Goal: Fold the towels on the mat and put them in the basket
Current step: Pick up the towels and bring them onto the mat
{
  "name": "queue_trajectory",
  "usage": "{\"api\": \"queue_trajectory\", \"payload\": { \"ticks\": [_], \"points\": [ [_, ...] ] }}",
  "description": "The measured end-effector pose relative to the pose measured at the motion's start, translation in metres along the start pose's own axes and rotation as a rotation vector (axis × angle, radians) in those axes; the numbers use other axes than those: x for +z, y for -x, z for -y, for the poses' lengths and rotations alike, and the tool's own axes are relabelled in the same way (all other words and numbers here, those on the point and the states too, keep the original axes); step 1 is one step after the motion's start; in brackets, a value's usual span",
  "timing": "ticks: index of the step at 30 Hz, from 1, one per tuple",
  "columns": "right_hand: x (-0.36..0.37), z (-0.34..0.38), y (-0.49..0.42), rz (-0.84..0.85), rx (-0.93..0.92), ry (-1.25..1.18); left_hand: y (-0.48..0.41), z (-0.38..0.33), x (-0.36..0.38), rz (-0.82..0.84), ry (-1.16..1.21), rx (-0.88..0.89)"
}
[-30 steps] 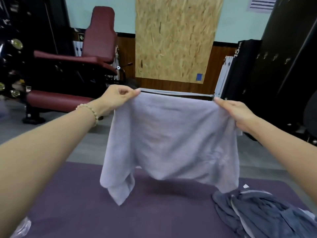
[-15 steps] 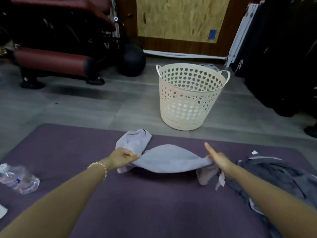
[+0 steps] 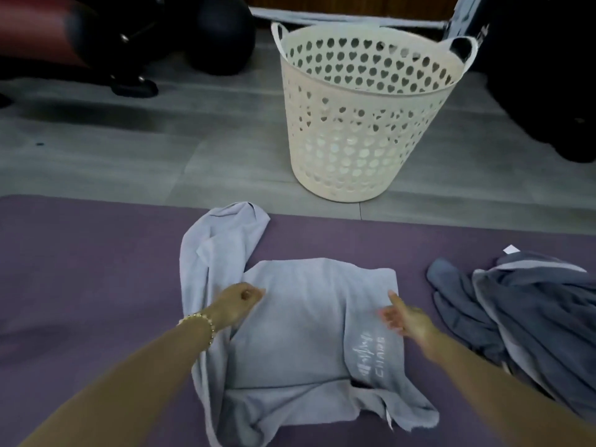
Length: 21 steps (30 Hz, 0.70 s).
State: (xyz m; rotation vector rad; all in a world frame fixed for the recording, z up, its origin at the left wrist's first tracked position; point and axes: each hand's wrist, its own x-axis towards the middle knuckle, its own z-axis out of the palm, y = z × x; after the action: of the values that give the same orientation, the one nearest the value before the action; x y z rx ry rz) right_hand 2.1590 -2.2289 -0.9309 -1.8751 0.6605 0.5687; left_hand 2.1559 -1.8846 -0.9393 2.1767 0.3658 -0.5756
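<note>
Grey plank floor (image 3: 129, 150), purple mat (image 3: 80, 285) across the near half. White basket (image 3: 354, 140) with heart-shaped holes stands on the floor just past the mat's far edge; no cloth seen through its holes. Black ball (image 3: 219, 30) and red padded equipment at the back.

Light towel (image 3: 306, 317) lies mid-mat, partly doubled over and rumpled, with one end bunched toward the far left and loose edges trailing near. White lettering (image 3: 371, 356) on its right side. Dark towels (image 3: 532, 317) are heaped unfolded at the mat's right, apart from the light one.

Left hand (image 3: 240, 301), bracelet (image 3: 200, 321) at the wrist, sits at the top layer's left edge with fingers curled; can't tell whether cloth is pinched. Right hand (image 3: 406, 317) is blurred, fingers straight, over the towel's right part, grasping nothing.

Judgement: first fold underway, nothing basketed yet. Towel looks soft, light and limp, so it will sag and won't hold a crease unless pressed flat. Best hold is a pinch at the corners or along an edge, both layers together. Bunched far-left end needs spreading before the next fold.
</note>
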Motion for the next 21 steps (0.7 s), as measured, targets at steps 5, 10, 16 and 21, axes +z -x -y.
{"api": "queue_trajectory", "payload": {
  "ticks": [5,10,16,21],
  "points": [
    [-0.015,-0.033,-0.045,-0.177,-0.031,0.015,-0.042,-0.024,0.048,0.057,-0.254,0.134],
    [-0.021,-0.052,-0.065,-0.112,0.097,0.034,-0.063,-0.044,0.098,0.128,-0.407,0.272],
    [-0.032,-0.079,-0.04,-0.021,0.081,0.176,-0.096,-0.105,0.141,0.151,-0.491,0.393],
    [-0.048,-0.111,-0.018,0.238,0.219,0.174,-0.117,-0.145,0.195,0.204,-0.467,0.393]
  ]
}}
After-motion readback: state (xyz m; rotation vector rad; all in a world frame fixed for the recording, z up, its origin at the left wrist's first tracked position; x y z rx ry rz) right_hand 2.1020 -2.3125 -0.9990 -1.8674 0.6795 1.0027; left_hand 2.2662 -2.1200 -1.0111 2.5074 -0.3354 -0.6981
